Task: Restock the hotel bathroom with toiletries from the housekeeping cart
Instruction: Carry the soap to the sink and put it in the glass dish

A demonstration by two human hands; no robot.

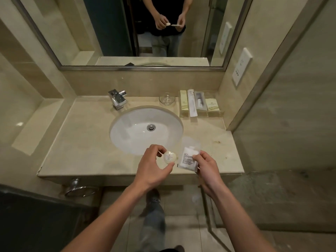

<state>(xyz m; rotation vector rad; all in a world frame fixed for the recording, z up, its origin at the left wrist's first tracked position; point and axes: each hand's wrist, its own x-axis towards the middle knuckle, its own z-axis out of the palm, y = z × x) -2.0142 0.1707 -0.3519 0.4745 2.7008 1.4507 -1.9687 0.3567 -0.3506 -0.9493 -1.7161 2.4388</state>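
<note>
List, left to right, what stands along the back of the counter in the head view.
faucet → glass dish → tall beige box → long white packet → clear toothbrush pack → short beige box

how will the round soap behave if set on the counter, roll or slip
The round soap looks like a flattish disc, so laid on its face on the counter it probably stays put; on edge it might roll toward the sink. Its wrap looks glossy, so perhaps slippery. The left hand pinches it by fingertips alone, suggesting it is light.
</note>
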